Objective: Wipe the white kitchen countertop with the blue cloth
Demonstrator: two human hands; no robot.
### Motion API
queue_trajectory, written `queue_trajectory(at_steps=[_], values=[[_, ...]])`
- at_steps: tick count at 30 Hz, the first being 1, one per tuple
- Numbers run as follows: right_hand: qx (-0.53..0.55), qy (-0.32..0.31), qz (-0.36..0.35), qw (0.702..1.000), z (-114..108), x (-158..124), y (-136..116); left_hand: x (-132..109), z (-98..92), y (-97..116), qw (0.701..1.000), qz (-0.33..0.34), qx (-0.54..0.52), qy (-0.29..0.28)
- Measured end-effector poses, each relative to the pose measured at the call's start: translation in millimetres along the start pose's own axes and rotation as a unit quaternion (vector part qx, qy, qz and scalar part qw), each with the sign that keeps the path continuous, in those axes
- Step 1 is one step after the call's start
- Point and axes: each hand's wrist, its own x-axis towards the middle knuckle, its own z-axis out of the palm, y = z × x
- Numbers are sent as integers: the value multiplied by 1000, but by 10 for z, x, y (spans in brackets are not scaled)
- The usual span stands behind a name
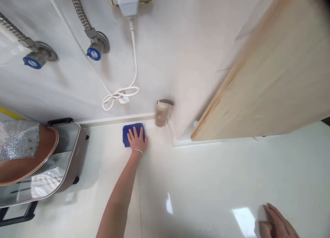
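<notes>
My left hand (137, 140) lies flat with spread fingers on a folded blue cloth (127, 135), pressing it to the white floor near the foot of the wall. A thin bracelet (138, 151) circles that wrist. Just to the right of the cloth, a brownish pipe stub (161, 115) with a dark curved piece at its top stands in the corner; it looks blurred. At the bottom right, my right hand (278, 224) rests on the floor, fingers stretched out and thumb apart, partly cut off by the frame edge. Nothing shows in it.
At left stands an electric cooker (74, 152) with black handles, a copper-coloured pan (48, 153) on it. Two blue-capped valves (94, 53) and a tied white cord (121, 93) are on the wall. A wooden panel (270, 83) slants in from the right.
</notes>
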Motion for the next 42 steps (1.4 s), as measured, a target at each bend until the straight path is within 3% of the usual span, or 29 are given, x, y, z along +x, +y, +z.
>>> queue_trajectory(at_steps=[7,12,18,25,29,31,34,42], values=[[-8,21,18,1000,83,-35,60,-509,135,718,996,86,-35,-9],[7,44,-13,999,128,-40,100,-876,152,974,988,142,-51,3],[19,76,-44,996,200,-55,150,-1421,78,866,981,186,-43,29],[13,88,-45,995,246,-62,167,-2376,-17,492,969,239,-23,54],[12,94,-48,994,259,-69,173,-2696,-124,260,962,269,-15,40],[9,92,-45,995,256,-71,172,-2703,-170,176,959,281,-17,28],[8,84,-42,996,243,-70,164,-2532,-204,108,961,274,-19,20],[12,79,-41,996,212,-64,156,-1567,-194,93,980,198,-16,21]])
